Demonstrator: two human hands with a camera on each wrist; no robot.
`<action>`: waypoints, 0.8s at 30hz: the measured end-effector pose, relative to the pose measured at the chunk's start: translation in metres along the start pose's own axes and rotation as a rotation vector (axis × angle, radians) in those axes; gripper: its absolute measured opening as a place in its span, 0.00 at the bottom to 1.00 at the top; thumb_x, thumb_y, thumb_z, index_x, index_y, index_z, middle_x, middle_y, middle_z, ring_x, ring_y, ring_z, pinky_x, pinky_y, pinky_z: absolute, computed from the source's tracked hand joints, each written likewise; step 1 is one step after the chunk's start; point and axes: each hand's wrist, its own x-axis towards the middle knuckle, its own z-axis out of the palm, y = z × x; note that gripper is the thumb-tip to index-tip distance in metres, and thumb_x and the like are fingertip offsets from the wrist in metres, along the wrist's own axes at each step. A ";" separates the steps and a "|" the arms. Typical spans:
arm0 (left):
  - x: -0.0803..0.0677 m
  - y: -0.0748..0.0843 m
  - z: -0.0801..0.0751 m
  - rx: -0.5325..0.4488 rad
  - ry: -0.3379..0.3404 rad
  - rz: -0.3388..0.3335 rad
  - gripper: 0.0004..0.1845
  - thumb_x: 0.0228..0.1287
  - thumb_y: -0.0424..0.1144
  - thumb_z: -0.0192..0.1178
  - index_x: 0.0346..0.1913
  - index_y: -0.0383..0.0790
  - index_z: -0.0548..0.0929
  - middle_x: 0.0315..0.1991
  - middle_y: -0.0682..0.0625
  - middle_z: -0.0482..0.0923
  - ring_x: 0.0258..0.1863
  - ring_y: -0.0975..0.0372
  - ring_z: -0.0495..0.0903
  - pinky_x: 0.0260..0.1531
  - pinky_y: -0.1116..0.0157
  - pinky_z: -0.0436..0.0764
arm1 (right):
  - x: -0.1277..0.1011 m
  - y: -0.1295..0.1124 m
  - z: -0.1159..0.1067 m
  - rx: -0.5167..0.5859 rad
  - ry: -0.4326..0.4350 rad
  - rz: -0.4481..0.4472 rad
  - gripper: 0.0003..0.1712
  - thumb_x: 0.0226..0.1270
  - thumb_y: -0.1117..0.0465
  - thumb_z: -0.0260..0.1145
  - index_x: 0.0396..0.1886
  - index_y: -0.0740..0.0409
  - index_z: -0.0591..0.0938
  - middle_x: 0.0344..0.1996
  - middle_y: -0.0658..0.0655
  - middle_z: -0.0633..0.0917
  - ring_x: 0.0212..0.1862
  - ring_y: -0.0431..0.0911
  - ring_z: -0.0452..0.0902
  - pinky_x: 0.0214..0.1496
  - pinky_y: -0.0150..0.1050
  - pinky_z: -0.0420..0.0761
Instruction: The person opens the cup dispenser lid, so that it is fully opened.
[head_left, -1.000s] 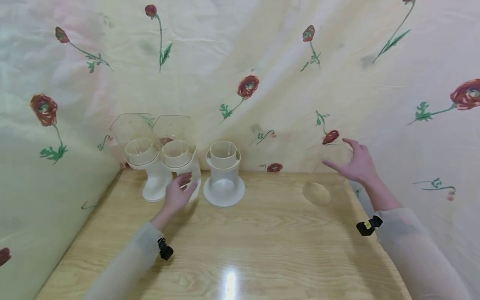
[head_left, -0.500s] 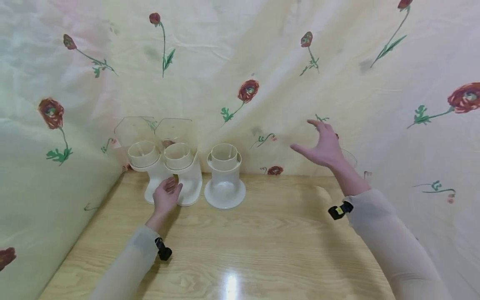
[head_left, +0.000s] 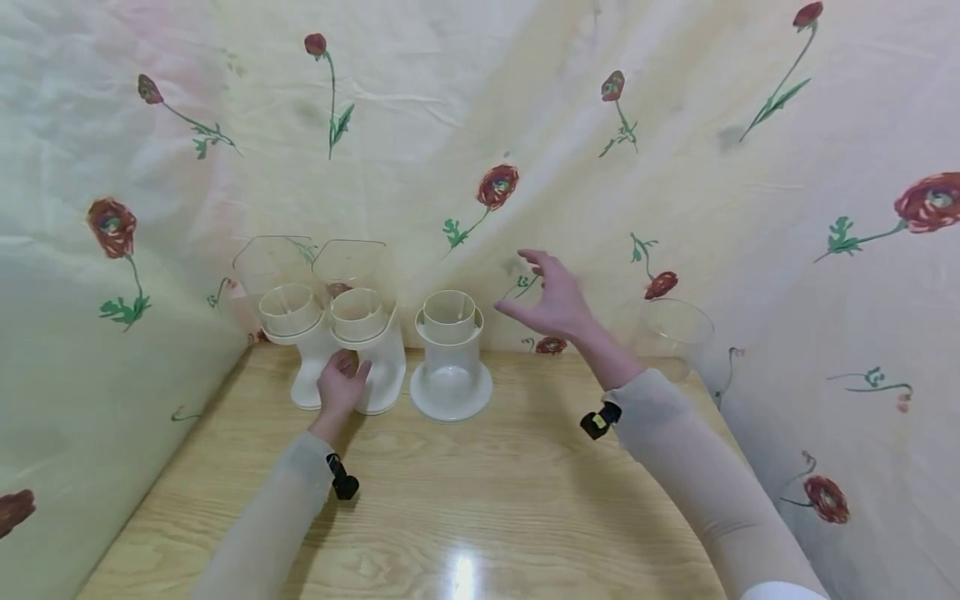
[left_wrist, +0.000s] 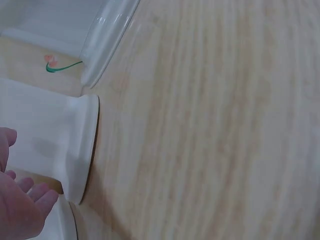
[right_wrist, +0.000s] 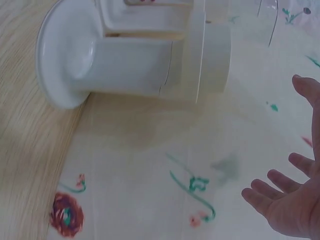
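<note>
In the head view, two white stands with cream ring-shaped cups and clear upright panels, a left stand and a middle stand, are side by side. My left hand is in front of the gap between them, fingers loosely bent. The left wrist view shows its thumb apart from the fingers and nothing held. A white round-based stand with a cream cup in its top is to their right. My right hand hovers right of that stand, thumb and fingers spread, holding nothing.
A clear, hard-to-see container stands near the back right corner of the wooden table. Flower-printed cloth rises behind the table and along both sides.
My right hand has moved left from the clear container towards the round-based stand, staying spread. The left hand has shifted slightly left, from the middle stand to the gap.
</note>
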 end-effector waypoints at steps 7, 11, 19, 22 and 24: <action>0.011 0.011 0.002 0.002 -0.015 0.020 0.31 0.75 0.38 0.64 0.73 0.24 0.69 0.71 0.24 0.72 0.72 0.35 0.74 0.76 0.45 0.75 | 0.018 -0.037 0.022 0.040 -0.061 -0.013 0.57 0.59 0.38 0.80 0.83 0.45 0.63 0.80 0.60 0.69 0.77 0.60 0.68 0.74 0.64 0.77; 0.009 0.007 0.004 -0.026 -0.040 0.014 0.32 0.73 0.35 0.66 0.73 0.23 0.70 0.73 0.25 0.70 0.74 0.36 0.72 0.77 0.46 0.75 | 0.021 -0.051 0.041 0.086 -0.106 -0.045 0.57 0.60 0.41 0.80 0.84 0.49 0.63 0.80 0.62 0.68 0.77 0.61 0.68 0.74 0.62 0.78; 0.012 0.007 0.010 0.043 0.013 0.139 0.24 0.72 0.37 0.66 0.61 0.21 0.77 0.60 0.23 0.80 0.63 0.37 0.81 0.68 0.46 0.82 | 0.035 -0.083 0.073 0.130 -0.131 -0.079 0.57 0.59 0.40 0.81 0.83 0.48 0.63 0.80 0.58 0.69 0.77 0.58 0.70 0.75 0.54 0.80; 0.014 0.012 0.010 0.122 0.050 0.174 0.19 0.71 0.40 0.66 0.53 0.26 0.78 0.47 0.27 0.82 0.48 0.39 0.80 0.52 0.48 0.81 | 0.042 -0.098 0.083 0.155 -0.145 -0.106 0.58 0.60 0.41 0.81 0.84 0.49 0.62 0.81 0.59 0.68 0.78 0.58 0.69 0.74 0.53 0.81; 0.016 0.016 0.008 0.150 0.066 0.187 0.18 0.70 0.41 0.65 0.50 0.27 0.78 0.44 0.27 0.81 0.46 0.38 0.79 0.50 0.46 0.80 | 0.046 -0.107 0.091 0.156 -0.153 -0.131 0.58 0.59 0.40 0.81 0.84 0.50 0.61 0.80 0.60 0.68 0.78 0.59 0.68 0.74 0.53 0.81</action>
